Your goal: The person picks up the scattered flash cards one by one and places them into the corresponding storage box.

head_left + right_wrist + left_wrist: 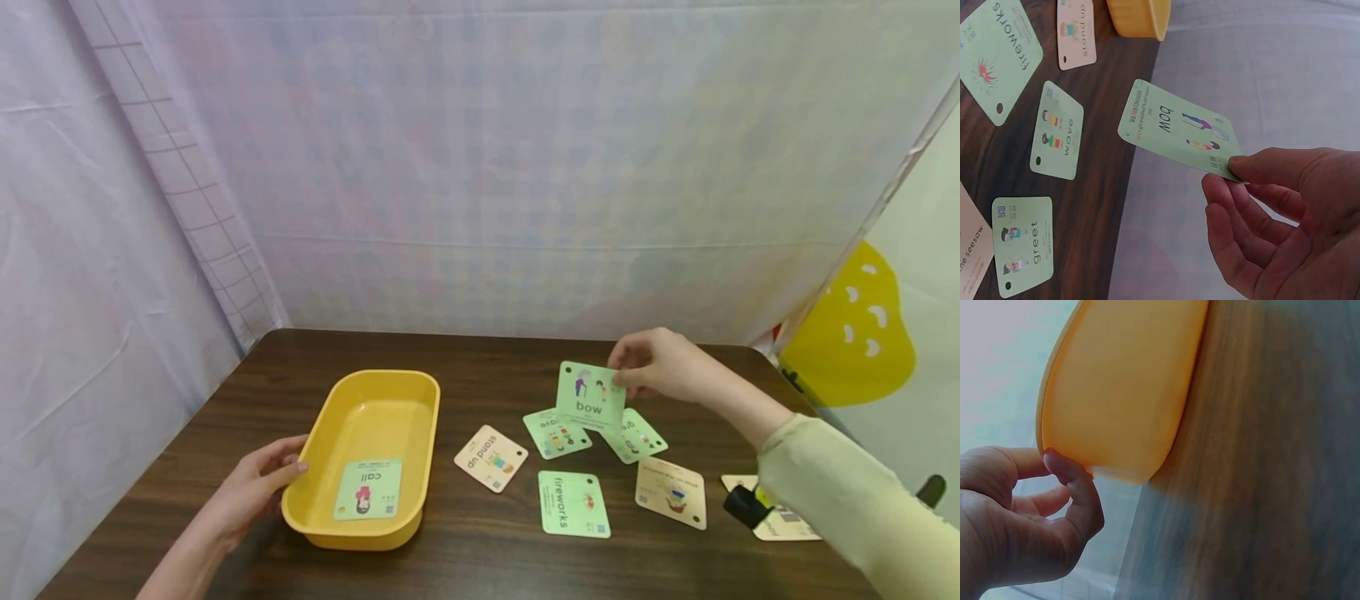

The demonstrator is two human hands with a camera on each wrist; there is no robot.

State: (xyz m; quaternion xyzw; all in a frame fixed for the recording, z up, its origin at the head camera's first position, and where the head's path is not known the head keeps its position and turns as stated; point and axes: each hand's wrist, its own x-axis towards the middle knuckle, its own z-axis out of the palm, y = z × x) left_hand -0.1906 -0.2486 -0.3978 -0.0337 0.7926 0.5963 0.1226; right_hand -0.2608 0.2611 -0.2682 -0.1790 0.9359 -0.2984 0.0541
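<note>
My right hand (660, 365) pinches one edge of a green flash card (590, 395) that reads "bow", between thumb and fingers. The card is held over the green "wave" card (557, 435) and the green "greet" card (636, 437), partly covering both in the head view. With thumb and fingers my left hand (255, 487) grips the rim of a yellow plastic basin (318, 522) at its near left side. Inside the basin a green "call" card (369, 490) lies flat, picture side up. In the left wrist view the thumb (1079, 487) sits at the basin's rim.
Between basin and hand lies a cream "stand up" card (491, 458). Nearer are a green "fireworks" card (574, 504) and a cream seesaw card (671, 493). Another cream card (783, 523) is partly hidden by the right sleeve (847, 492). A pale curtain (525, 167) hangs behind the brown table (480, 575).
</note>
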